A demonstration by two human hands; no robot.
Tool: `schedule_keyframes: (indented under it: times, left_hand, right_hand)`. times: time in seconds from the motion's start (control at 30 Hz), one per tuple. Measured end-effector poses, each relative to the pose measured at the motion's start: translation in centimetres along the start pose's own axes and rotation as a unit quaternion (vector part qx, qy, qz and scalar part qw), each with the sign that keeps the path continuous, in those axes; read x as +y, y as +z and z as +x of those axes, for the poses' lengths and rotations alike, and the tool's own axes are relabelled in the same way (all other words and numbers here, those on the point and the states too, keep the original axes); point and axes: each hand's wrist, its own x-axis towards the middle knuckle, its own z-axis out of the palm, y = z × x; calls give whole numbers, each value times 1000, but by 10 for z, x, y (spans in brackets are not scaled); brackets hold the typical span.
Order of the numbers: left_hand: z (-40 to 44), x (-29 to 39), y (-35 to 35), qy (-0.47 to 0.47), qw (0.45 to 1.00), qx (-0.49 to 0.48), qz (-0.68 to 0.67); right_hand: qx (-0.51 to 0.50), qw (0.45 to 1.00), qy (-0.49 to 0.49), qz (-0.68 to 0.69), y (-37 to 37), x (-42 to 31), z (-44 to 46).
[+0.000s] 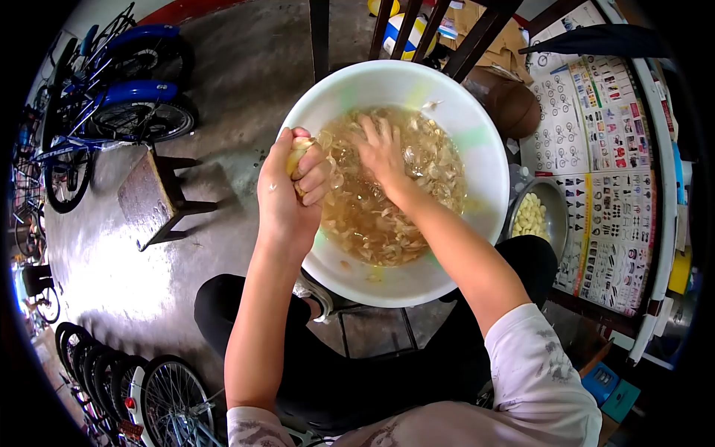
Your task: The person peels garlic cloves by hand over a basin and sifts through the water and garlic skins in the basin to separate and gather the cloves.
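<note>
A large white basin [485, 167] in front of me holds brownish water with many loose garlic skins [438, 175] floating in it. Above its left rim, my left hand [287, 197] is closed around pale yellow garlic cloves [301, 154], partly hidden by the fingers. My right hand [383, 156] reaches into the water with its fingers spread, the tips among the skins; I see nothing held in it. To the right of the basin, peeled garlic cloves [531, 217] lie in a metal bowl [560, 211].
A small wooden stool [153, 190] stands on the concrete floor to the left. Bicycles [134, 104] are parked farther left, with more wheels at lower left. Dark wooden chair bars [402, 33] rise behind the basin. A table covered with printed sheets [603, 175] is at right.
</note>
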Motion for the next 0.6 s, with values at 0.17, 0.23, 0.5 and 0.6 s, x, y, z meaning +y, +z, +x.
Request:
schedule_keyframes:
  times: [0.17,0.23,0.5,0.6]
  left_hand:
    - [-2,4,1,13,1000,-3,-5]
    - [-2,6,0,17,1000,8,-11]
    - [-3,12,-3,14,1000,5,-19]
    - [-1,13,-8,11,1000,12,0]
  right_hand:
    - [-50,998,-30,17,3,7,13]
    - [-64,996,-66,13,5,12,19]
    - [-124,988,-62,62,-14,13,39]
    - [-141,983,-20,115,-17,14,36]
